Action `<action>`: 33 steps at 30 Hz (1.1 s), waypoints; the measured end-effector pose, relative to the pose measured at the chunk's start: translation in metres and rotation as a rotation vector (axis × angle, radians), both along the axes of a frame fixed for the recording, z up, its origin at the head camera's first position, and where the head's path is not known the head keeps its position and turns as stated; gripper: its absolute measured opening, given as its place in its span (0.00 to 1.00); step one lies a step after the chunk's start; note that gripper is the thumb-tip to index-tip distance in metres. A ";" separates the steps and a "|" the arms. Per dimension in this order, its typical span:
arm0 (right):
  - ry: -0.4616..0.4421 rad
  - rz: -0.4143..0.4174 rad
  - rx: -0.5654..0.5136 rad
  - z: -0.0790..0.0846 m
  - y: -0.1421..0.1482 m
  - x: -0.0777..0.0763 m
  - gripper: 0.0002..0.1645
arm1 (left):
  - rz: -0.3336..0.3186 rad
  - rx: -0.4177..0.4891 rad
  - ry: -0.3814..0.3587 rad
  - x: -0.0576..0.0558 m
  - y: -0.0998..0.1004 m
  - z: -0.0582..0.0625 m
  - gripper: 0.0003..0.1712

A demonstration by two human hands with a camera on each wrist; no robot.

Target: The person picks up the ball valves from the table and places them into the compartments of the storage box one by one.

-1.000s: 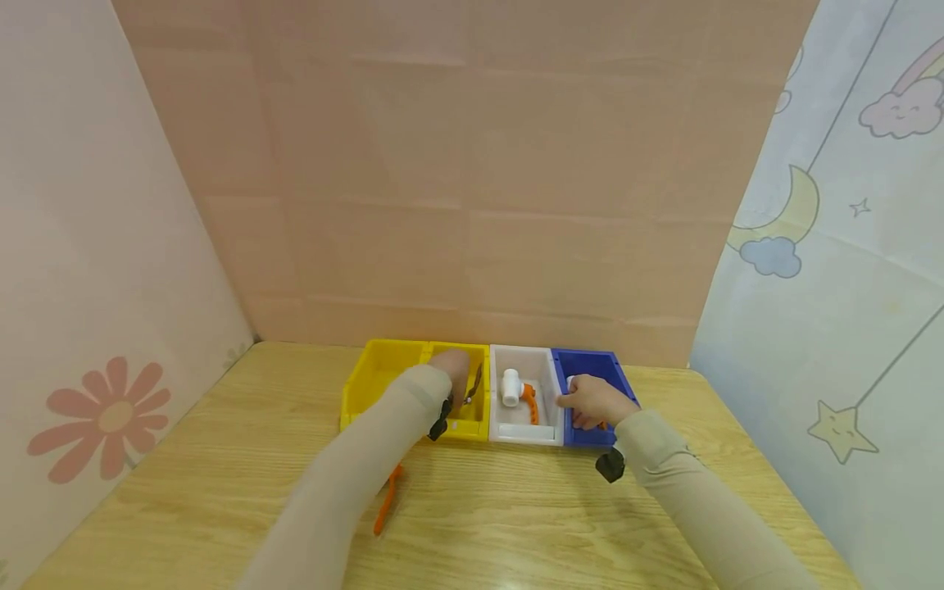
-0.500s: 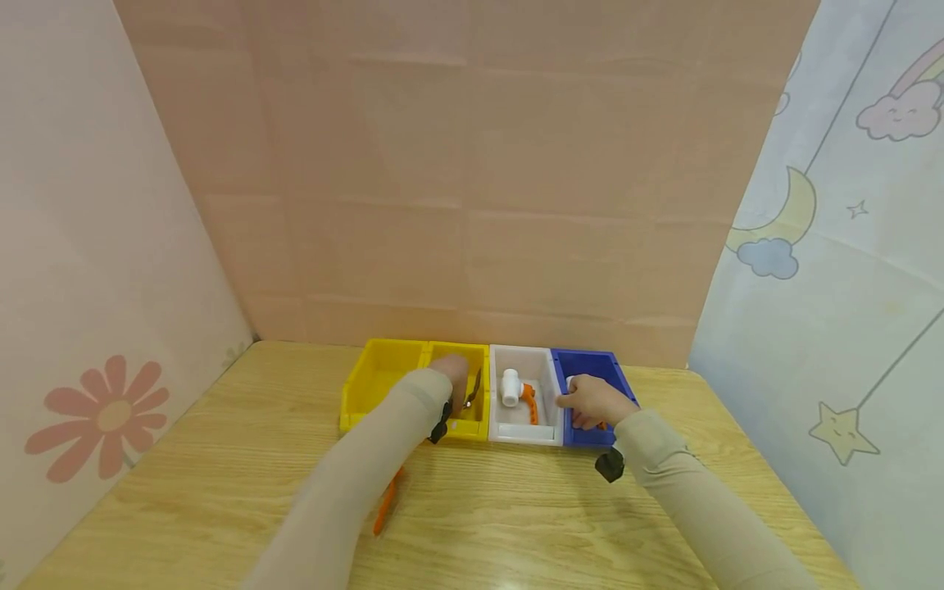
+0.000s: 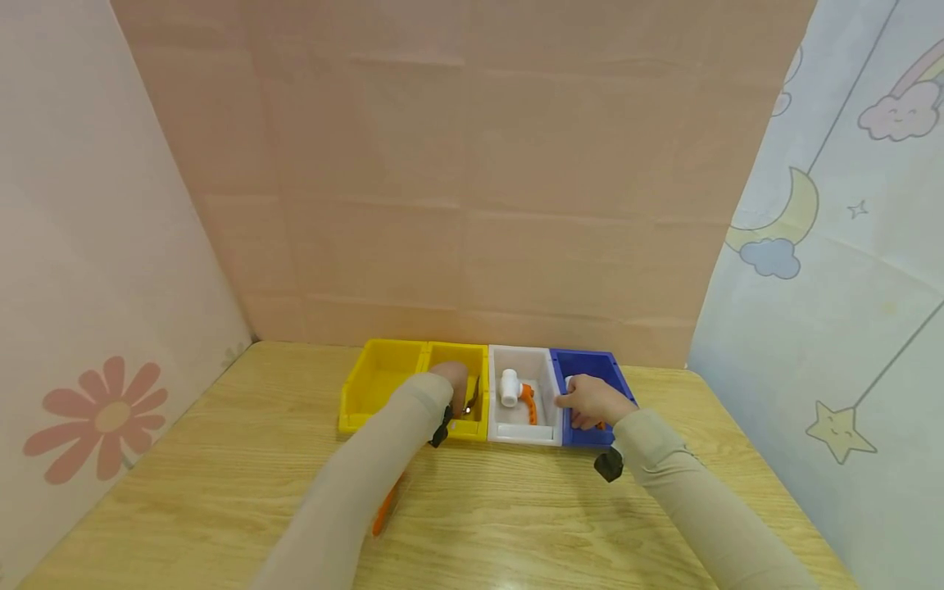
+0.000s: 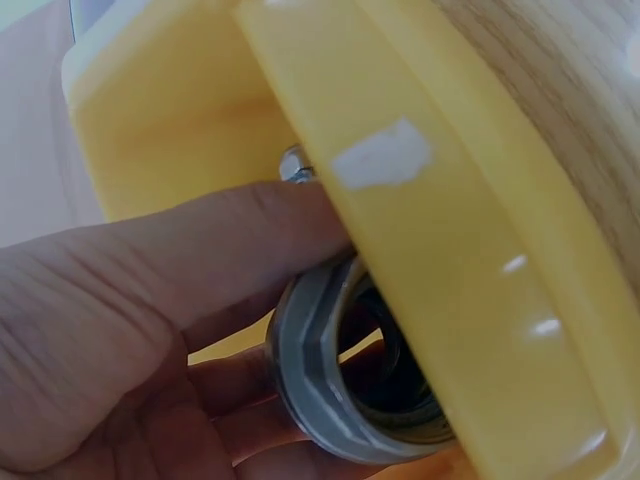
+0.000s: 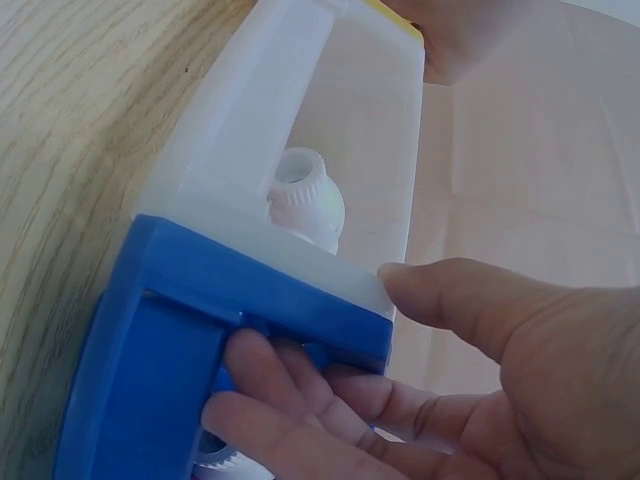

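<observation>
My left hand (image 3: 452, 379) is down inside the second yellow bin (image 3: 459, 350). In the left wrist view its thumb and fingers hold a metal valve (image 4: 318, 390) with a hexagonal, open end. The valve's lever (image 3: 473, 396) stands out beside the hand in the head view. My right hand (image 3: 596, 400) is at the blue bin (image 3: 590, 360). Its thumb lies on the rim next to the white bin (image 5: 230, 180), and its fingers curl down inside the blue wall, gripping it. Below those fingers, a white plastic fitting (image 5: 232, 466) is partly hidden.
A white plastic valve (image 3: 510, 388) with an orange handle lies in the white bin. Another yellow bin (image 3: 361, 373) ends the row at left. An orange handle (image 3: 383, 512) lies on the wooden table (image 3: 472, 508), partly behind my left sleeve.
The left hand and the valve's lever have shifted slightly lower inside the yellow bin. My right hand stays in place at the blue bin.
</observation>
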State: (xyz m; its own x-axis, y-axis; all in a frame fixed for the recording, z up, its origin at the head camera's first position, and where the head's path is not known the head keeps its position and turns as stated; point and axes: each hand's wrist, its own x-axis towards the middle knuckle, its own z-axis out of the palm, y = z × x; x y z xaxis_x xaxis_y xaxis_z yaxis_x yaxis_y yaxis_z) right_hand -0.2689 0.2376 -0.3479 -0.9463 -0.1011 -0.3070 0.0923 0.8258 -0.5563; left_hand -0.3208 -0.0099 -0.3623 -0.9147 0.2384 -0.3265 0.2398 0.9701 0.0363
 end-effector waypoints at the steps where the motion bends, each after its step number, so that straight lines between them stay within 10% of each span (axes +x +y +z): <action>1: -0.001 0.000 0.001 0.000 0.000 0.000 0.15 | 0.001 0.004 -0.002 0.001 0.000 0.000 0.09; 33: 0.016 0.027 0.013 0.002 0.004 0.003 0.15 | 0.048 0.076 -0.012 0.006 0.005 -0.005 0.08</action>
State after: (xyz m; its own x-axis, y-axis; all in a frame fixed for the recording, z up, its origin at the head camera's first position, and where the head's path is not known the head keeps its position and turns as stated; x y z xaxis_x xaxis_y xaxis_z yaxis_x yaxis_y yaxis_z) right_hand -0.2663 0.2417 -0.3463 -0.9480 -0.1227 -0.2936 0.0613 0.8349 -0.5470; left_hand -0.3152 -0.0054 -0.3675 -0.9217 0.2186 -0.3205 0.1920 0.9749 0.1130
